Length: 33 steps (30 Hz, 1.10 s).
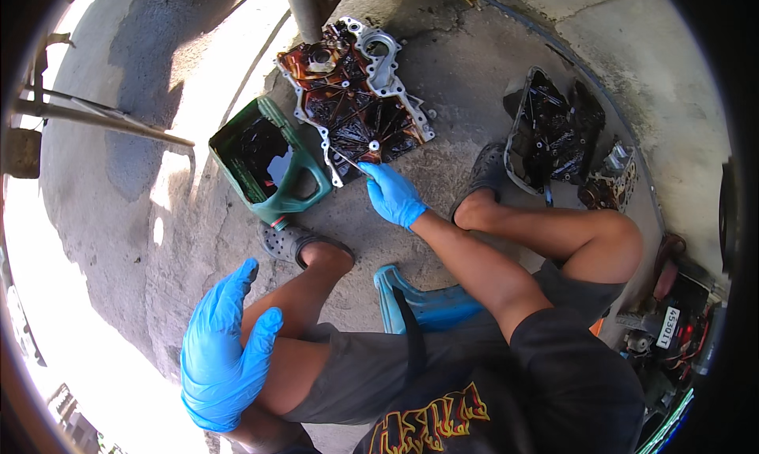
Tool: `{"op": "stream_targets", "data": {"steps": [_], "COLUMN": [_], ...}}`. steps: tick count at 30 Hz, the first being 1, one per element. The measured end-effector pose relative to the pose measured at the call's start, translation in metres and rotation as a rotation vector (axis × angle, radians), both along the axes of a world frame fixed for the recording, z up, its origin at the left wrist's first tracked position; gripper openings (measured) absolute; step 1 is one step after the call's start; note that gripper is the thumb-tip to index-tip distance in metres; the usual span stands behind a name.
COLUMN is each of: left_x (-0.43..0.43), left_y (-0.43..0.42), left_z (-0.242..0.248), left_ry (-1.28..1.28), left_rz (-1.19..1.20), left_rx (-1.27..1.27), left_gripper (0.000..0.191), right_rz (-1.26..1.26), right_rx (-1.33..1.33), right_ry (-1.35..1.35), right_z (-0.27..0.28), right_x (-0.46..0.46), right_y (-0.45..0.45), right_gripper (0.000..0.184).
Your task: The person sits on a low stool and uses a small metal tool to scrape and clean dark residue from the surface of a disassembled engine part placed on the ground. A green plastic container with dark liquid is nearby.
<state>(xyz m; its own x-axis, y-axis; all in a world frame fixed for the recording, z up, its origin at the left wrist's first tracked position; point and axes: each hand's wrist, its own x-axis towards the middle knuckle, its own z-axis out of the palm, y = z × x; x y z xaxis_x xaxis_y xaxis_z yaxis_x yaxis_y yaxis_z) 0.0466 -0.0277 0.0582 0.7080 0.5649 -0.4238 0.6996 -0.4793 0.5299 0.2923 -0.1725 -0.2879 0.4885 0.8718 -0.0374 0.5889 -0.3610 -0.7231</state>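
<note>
An oil-coated metal engine cover (356, 107), probably a timing cover, lies on the concrete with its ribbed inner side up. My right hand (394, 196), in a blue disposable glove, grips a thin metal tool (350, 161). The tool reaches over the cover's near-left edge; its exact tip is hard to make out. Left of the cover is a cut-open green plastic jug (305, 184) holding dark liquid. My left hand (225, 353), also blue-gloved, is raised above my left leg, thumb apart from the fingers, with nothing in it. Dark stains mark its fingertips.
At right lie a dark, oily pan-like cover (522, 140) and another metal engine part (622, 178). A metal post (305, 9) stands beyond the engine cover. A bar (112, 119) juts in from the left. Beneath me is a blue plastic stool (427, 306); machinery (646, 335) stands at lower right.
</note>
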Motion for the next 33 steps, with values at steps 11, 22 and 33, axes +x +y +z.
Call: {"op": "stream_targets", "data": {"steps": [11, 22, 33], "left_x": [0.01, 0.023, 0.027], "left_y": [-0.001, -0.002, -0.003], "left_z": [-0.005, -0.008, -0.007], "left_ry": [-0.052, -0.069, -0.053], "left_rz": [0.021, -0.013, 0.037], "left_rx": [0.008, -0.019, -0.059], "left_gripper": [0.056, 0.056, 0.054], "right_rz": [-0.49, -0.363, -0.372], "right_rx": [-0.365, -0.293, -0.191], "right_ry": [0.01, 0.077, 0.226], "right_z": [-0.07, -0.083, -0.103], "right_x": [0.035, 0.034, 0.019], "right_y": [-0.088, -0.096, -0.084], "right_gripper": [0.05, 0.048, 0.049]}}
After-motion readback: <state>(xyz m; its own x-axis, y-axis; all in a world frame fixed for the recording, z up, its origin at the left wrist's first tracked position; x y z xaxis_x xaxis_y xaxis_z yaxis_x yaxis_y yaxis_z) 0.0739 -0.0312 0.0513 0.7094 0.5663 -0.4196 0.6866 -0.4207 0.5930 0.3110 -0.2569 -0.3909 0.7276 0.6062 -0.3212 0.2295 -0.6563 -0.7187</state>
